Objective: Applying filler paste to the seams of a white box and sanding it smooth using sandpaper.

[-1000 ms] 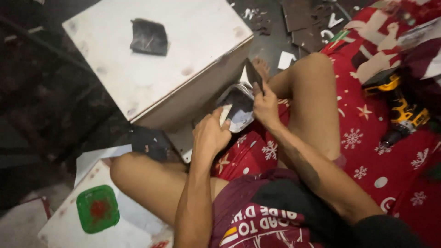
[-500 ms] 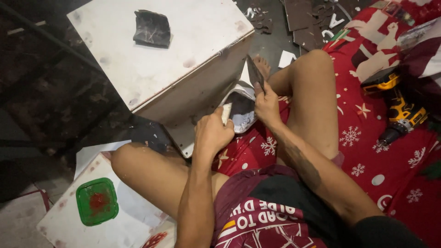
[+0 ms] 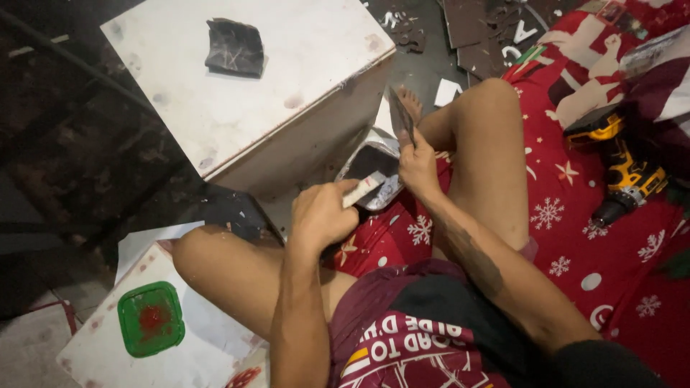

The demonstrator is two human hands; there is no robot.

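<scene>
The left hand (image 3: 323,214) closes over most of a pale strip (image 3: 363,190); what it is stays unclear. The thin dark piece (image 3: 399,115) above the right hand (image 3: 418,167) is blurred. The yellow drill (image 3: 622,169) is partly hidden by dark cloth. The white board (image 3: 108,352) runs past the bottom edge.

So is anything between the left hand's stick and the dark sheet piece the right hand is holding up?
Nothing visible: left hand points its pale stick toward the dark sheet piece pinched by right hand, open gap between.
</scene>
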